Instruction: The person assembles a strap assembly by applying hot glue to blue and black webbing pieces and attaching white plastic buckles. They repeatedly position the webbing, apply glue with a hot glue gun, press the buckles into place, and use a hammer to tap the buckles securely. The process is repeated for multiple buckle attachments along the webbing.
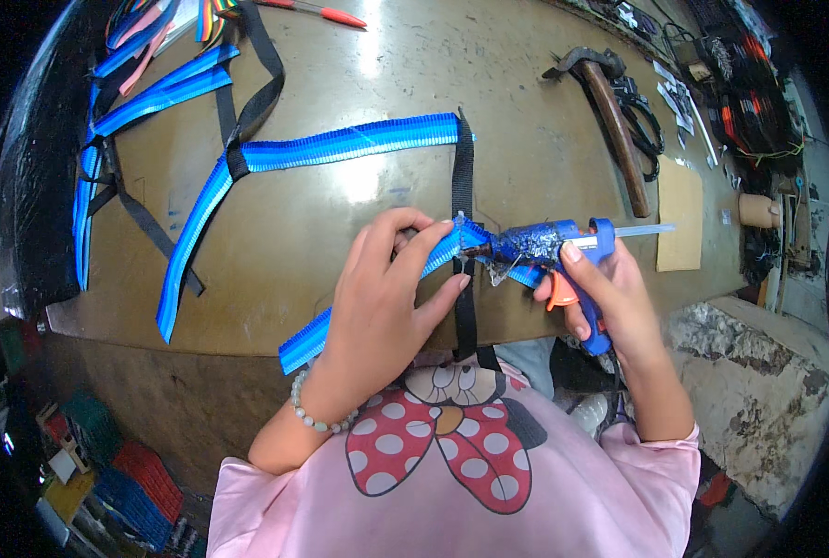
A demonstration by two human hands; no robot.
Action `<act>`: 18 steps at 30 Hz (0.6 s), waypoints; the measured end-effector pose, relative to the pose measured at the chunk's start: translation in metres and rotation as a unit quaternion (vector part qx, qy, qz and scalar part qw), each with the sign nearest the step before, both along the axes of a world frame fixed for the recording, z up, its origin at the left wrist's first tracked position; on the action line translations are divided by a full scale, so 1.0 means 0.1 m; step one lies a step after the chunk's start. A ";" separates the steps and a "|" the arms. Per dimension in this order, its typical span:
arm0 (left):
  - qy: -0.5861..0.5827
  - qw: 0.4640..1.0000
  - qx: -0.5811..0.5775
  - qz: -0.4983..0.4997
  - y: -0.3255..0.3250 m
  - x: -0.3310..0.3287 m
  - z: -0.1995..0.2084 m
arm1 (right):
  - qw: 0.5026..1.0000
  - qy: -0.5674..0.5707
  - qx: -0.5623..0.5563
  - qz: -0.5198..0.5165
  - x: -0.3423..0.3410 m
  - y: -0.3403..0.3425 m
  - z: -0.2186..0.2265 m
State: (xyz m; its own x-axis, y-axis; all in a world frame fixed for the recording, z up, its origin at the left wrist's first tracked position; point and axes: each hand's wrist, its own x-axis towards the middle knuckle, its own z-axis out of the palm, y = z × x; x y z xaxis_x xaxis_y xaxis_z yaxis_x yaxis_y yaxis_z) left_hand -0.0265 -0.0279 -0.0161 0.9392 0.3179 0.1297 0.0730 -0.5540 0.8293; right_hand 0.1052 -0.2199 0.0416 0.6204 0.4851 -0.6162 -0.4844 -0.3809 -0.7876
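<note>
My right hand (619, 302) is closed around the handle of a blue glue gun (535, 244) with an orange trigger. A pale glue stick (645, 230) juts from the gun's back end. Its dark nozzle points left, at the spot where a blue striped strap (305, 342) crosses a black strap (464, 321). Whether the nozzle touches the straps, I cannot tell. My left hand (377, 279) holds the blue striped strap at that crossing, with thumb and fingertips either side of it. Part of this strap is hidden under my left hand and the gun.
Another blue striped strap (349, 144) with black bands stretches across the table's middle. More straps (168, 98) lie at the far left, near a red pen (340, 17). To the right are a hammer (616, 130), black scissors (645, 126) and a tan card (679, 214).
</note>
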 end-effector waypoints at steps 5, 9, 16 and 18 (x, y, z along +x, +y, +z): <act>0.000 1.000 -0.001 0.000 0.00 0.00 -0.01 | 0.999 0.040 -0.026 0.011 0.05 0.03 -0.03; -0.003 1.000 0.012 -0.007 0.01 0.00 -0.03 | 0.998 0.023 -0.058 0.018 0.04 0.04 -0.01; -0.011 1.000 0.010 -0.010 0.02 0.00 -0.02 | 0.995 -0.029 -0.097 0.000 -0.05 0.08 0.00; -0.014 1.000 0.011 -0.009 0.02 0.00 -0.02 | 0.994 -0.035 -0.100 -0.007 -0.07 0.08 0.00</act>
State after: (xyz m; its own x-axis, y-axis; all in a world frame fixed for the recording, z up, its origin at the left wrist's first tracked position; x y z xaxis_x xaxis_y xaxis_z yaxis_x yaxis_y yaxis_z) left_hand -0.0268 -0.0255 -0.0182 0.9410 0.2969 0.1623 0.0395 -0.5727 0.8188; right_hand 0.0984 -0.2121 0.0420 0.6703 0.3479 -0.6555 -0.4379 -0.5277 -0.7278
